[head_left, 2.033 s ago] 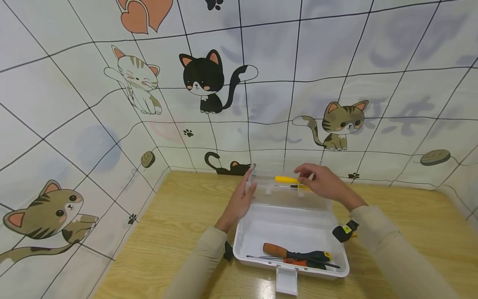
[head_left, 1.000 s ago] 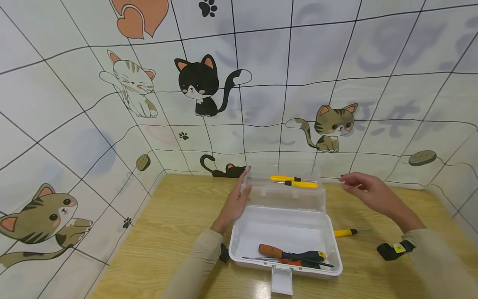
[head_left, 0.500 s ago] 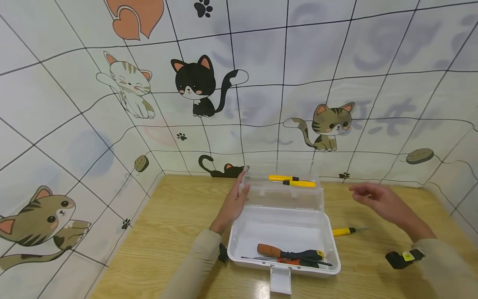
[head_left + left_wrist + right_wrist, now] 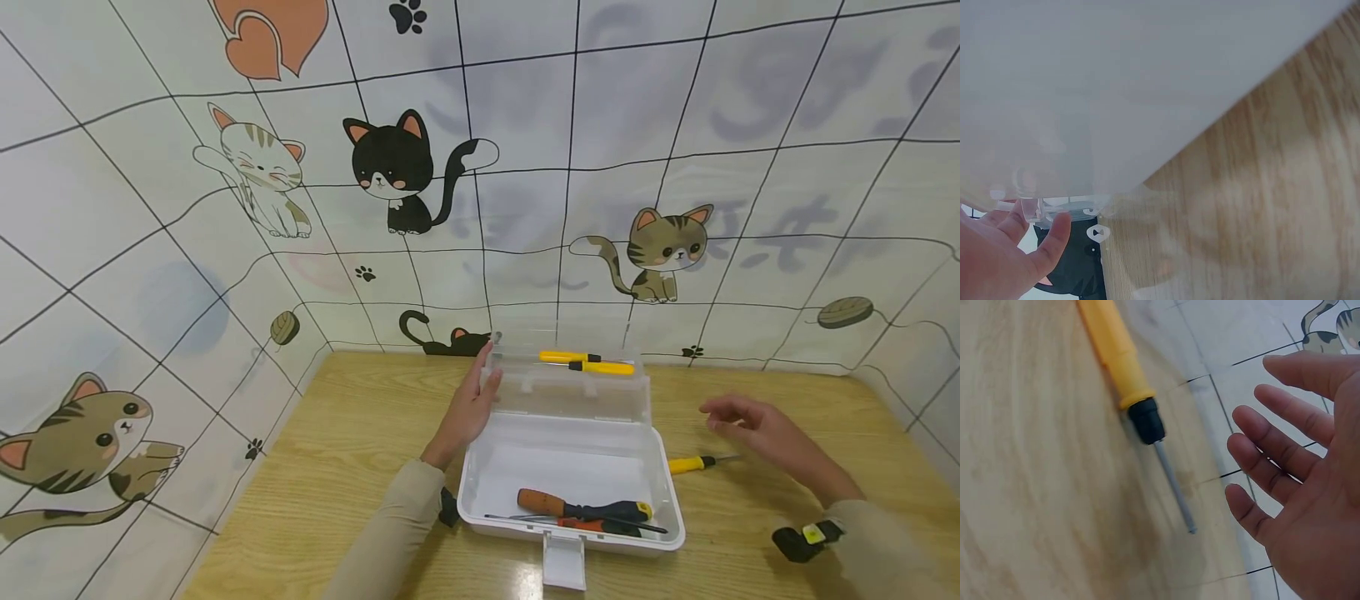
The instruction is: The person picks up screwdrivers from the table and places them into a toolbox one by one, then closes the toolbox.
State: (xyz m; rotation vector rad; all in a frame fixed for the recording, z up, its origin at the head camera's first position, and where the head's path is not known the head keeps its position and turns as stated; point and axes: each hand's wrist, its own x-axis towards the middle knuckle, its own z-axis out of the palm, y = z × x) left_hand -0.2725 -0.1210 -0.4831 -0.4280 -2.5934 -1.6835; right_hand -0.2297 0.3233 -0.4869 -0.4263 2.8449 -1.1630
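My left hand is flat against the left edge of the clear lid of the white plastic box, fingers straight, just propping it upright. My right hand is loose and wide open, holding nothing, hovering over the bench near the yellow screwdriver that lies just right of the box. In the right wrist view, that screwdriver has a smooth yellow plastic handle, a black collar and a thin bare steel shaft, lying flat on the wood grain.

If I'm going for it, I reckon the handle is the bit to pinch, not the skinny shaft, which would roll under my fingertips. The bench looks slick and varnished, so I'd come down from above and close thumb and fingers on both sides of the handle at once. Meanwhile the left palm should stay put; that lid looks thin and floppy on its hinge.

Two more yellow screwdrivers rest on the lid's top edge. Down in the tray there's an orange-and-black screwdriver with a chunkier, rubbery-looking grip, plus a thinner one beside it.
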